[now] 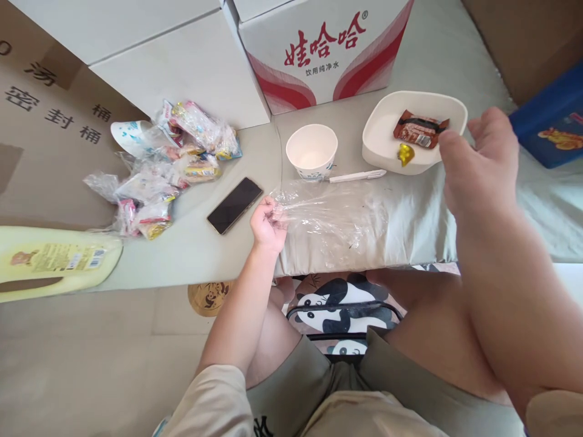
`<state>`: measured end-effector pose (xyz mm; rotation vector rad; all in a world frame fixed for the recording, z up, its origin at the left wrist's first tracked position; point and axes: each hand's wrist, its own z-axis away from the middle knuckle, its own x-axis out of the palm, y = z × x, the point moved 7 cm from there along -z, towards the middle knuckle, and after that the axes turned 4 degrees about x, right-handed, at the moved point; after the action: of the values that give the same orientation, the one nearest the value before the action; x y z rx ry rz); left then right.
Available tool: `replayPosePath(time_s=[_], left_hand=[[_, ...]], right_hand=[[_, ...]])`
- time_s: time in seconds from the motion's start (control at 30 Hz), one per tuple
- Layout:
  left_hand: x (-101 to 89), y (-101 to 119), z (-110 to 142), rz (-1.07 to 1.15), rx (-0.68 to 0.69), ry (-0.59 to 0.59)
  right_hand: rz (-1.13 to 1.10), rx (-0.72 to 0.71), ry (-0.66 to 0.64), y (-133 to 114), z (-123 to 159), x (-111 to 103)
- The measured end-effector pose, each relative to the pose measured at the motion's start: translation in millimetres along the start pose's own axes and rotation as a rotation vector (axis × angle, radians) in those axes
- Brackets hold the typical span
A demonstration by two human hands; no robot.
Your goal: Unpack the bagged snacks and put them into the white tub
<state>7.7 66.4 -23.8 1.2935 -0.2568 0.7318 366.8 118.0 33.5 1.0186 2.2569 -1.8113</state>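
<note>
My left hand (269, 226) pinches the gathered edge of a clear plastic bag (330, 215), which lies crumpled along the table's front edge. At the right, my right hand (485, 161) grips the right rim of a cream square bowl (385, 142), thumb over the edge. The outer fingers are partly hidden. Inside the bowl lie a brown wrapped snack (419, 128) and a small gold-wrapped candy (405, 154). A white paper cup (312, 149) stands upright behind the bag, with a white pen (357, 176) beside its base.
A phone (235, 205) lies left of my left hand. Farther left are a heap of wrapped snacks (195, 164), a tipped paper cup (130, 136) and a yellow bottle (59, 258). Behind stands a water carton (328, 54); a blue package (553, 121) is at right.
</note>
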Motion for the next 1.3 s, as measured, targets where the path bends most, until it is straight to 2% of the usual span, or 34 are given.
replayPosePath(time_s=[0.07,0.17,0.23,0.33,0.4,0.5,0.57,0.63,0.73,0.83,0.9,1.03,1.1,1.13,1.2,1.3], left_hand=[[0.5,-0.5,0.8,-0.005,-0.009,-0.018],[0.8,-0.6,1.0,-0.007,-0.014,-0.019],[1.3,-0.8,1.1,-0.006,-0.022,-0.009],[2.4,-1.1,1.6,-0.011,-0.036,0.007],[2.4,-1.3,2.1,-0.02,-0.045,0.022],[0.9,-1.7,2.5,-0.026,-0.056,0.036],[0.7,-1.3,2.4,-0.019,-0.051,0.023],[0.7,-0.7,2.4,-0.009,-0.045,0.01],[0.1,-0.4,2.5,0.0,-0.054,0.017],[0.7,-1.4,2.6,-0.013,-0.066,0.022],[1.7,-2.7,2.4,-0.049,-0.06,0.009],[-0.3,-1.9,-0.4,-0.226,0.012,-0.019],[-8.0,7.0,-3.6,-0.31,0.111,0.046],[-13.7,13.5,-5.0,-0.324,0.166,0.104],[-25.9,24.1,-7.2,-0.291,0.218,0.222],[-37.9,28.4,-9.5,-0.196,0.148,0.313]], right_hand=[[0.095,0.04,0.021,12.4,4.3,-3.1],[0.294,0.007,0.083,14.1,11.4,-6.2],[0.377,0.085,0.035,17.9,15.5,-0.2],[0.377,0.258,-0.087,27.2,22.4,15.3],[0.361,0.22,-0.17,25.0,24.5,28.3],[0.294,0.055,-0.311,17.8,25.9,48.4],[0.202,0.016,-0.35,17.2,25.1,54.7],[0.111,0.028,-0.312,17.5,22.3,52.9],[0.077,0.014,-0.152,8.5,22.3,39.9],[0.14,-0.137,-0.011,-19.5,38.1,29.6],[0.151,-0.276,-0.104,-40.9,57.8,39.8],[0.185,-0.573,-0.64,-65.3,112.0,87.8],[0.248,-0.663,-0.784,-65.4,130.0,100.7],[0.288,-0.678,-0.796,-64.3,133.2,103.0],[0.352,-0.667,-0.739,-64.3,132.2,100.5],[0.329,-0.676,-0.716,-73.3,137.1,94.4]])
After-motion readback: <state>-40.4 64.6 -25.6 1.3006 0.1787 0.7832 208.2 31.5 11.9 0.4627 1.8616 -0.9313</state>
